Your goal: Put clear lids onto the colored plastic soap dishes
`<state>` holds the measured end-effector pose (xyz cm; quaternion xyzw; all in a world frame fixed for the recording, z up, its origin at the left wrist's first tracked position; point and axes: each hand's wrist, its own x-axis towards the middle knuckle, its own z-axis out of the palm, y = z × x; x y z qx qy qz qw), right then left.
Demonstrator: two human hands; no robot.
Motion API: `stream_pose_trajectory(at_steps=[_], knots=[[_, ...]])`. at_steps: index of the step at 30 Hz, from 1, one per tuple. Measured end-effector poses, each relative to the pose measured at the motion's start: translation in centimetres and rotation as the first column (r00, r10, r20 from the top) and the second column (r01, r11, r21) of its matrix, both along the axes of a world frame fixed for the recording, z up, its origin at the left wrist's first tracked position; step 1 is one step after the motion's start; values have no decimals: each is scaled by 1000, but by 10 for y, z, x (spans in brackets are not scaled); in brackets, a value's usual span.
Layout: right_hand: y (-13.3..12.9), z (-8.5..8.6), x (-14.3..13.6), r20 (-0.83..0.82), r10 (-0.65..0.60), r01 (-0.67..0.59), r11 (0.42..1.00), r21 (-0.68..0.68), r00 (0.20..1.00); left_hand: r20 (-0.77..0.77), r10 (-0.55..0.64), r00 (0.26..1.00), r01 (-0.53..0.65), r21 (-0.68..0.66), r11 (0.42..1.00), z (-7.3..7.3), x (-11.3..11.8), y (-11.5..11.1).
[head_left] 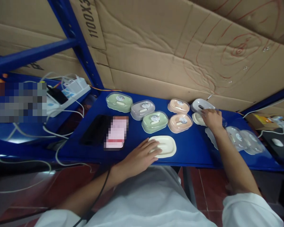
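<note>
My left hand point(145, 153) lies with its fingers stretched over the left side of a cream oval dish point(168, 146) near the table's front edge. At the back right, my right hand point(212, 119) reaches down, its fingers curled and closed; whatever is under them is hidden. Beside those fingers are another cream piece point(197, 119) and a grey oval box point(200, 104) under a clear cover. Between the hands stand two peach boxes point(179, 108) with clear lids and round stickers. Farther left are green boxes point(154, 126) and a grey-lilac box point(142, 113), lidded alike.
Several clear plastic covers point(238, 138) lie on the blue table point(191, 148) by my right forearm. A phone point(117, 132) with a blurred screen lies left, beside a dark flat object point(96, 129). A power strip point(71, 94) with cables stands farther left. Cardboard point(156, 56) walls the back.
</note>
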<state>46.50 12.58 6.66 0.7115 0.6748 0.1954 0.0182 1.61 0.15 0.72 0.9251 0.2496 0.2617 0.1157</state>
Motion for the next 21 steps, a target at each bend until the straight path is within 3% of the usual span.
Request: stream_pose_trajectory(at_steps=[3, 6, 8, 10, 12, 16, 21], knots=[[-8, 10, -8, -68, -16, 23, 994, 103, 998, 42, 47, 998, -41, -115, 993, 2, -6, -3], [-53, 18, -38, -226, 200, -111, 929, 353, 953, 70, 123, 990, -102, -247, 964, 3, -12, -6], [-97, 16, -70, -311, 403, -250, 867, 432, 861, 107, 150, 983, -116, -274, 955, 1, -13, -6], [-139, 7, -106, -353, 583, -453, 803, 387, 732, 141, 160, 977, -123, -238, 963, 0, -13, -5], [-167, -7, -137, -406, 665, -587, 746, 314, 627, 154, 145, 978, -123, -141, 982, 0, -11, -3], [-178, -33, -171, -530, 640, -630, 741, 234, 556, 55, 59, 997, -63, 64, 996, 5, -8, 1], [-164, -35, -175, -534, 644, -652, 728, 211, 547, -24, 44, 999, -42, 88, 995, 5, -10, 5]])
